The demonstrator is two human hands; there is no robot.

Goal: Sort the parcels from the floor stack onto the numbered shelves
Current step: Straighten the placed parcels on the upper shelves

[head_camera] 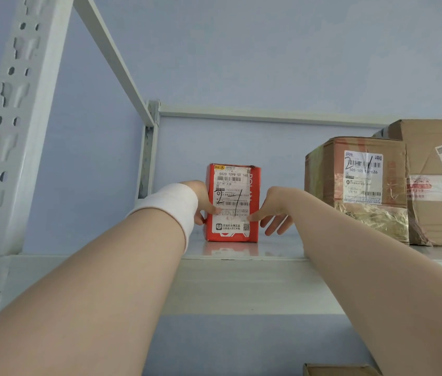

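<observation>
A small red parcel (237, 191) stands upright on the metal shelf (241, 283), its white label facing me with "2 1" handwritten on it. My left hand (200, 198), with a white wrap on the wrist, holds the parcel's left edge, thumb on the label and fingers round the side. My right hand (275, 206) is at the parcel's right edge. Its thumb tip touches the label, and its fingers hang spread and loose beside the box.
To the right on the same shelf sit a taped brown parcel (361, 185) marked "2 1" and a larger cardboard box (437, 185) behind it. A perforated grey upright (5, 131) stands at the left. Another box's corner (342, 370) shows below.
</observation>
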